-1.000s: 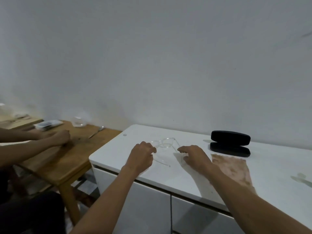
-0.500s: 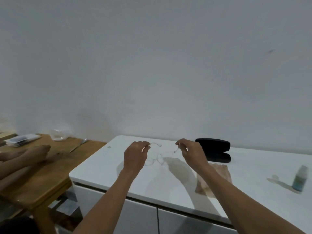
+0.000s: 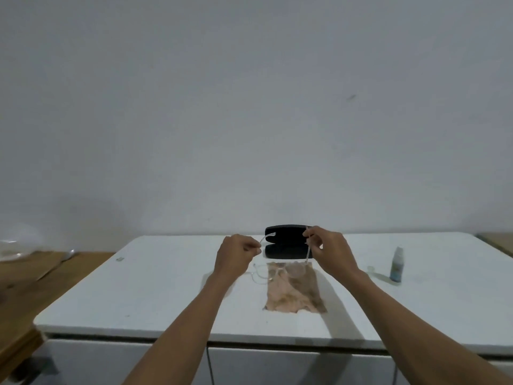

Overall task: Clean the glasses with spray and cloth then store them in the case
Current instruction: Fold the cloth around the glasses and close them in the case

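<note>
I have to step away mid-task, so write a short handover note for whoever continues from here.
Left hand: pinching one temple arm of the clear glasses.
Right hand: pinching the other temple arm; the arms are spread and the lenses hang low over the far end of the cloth.
Cloth lies flat on the white cabinet top. The black case sits open behind it. The spray bottle stands to the right, untouched.
Done: glasses picked up.
Left: spray, wipe, fold, put in case, close it.
</note>
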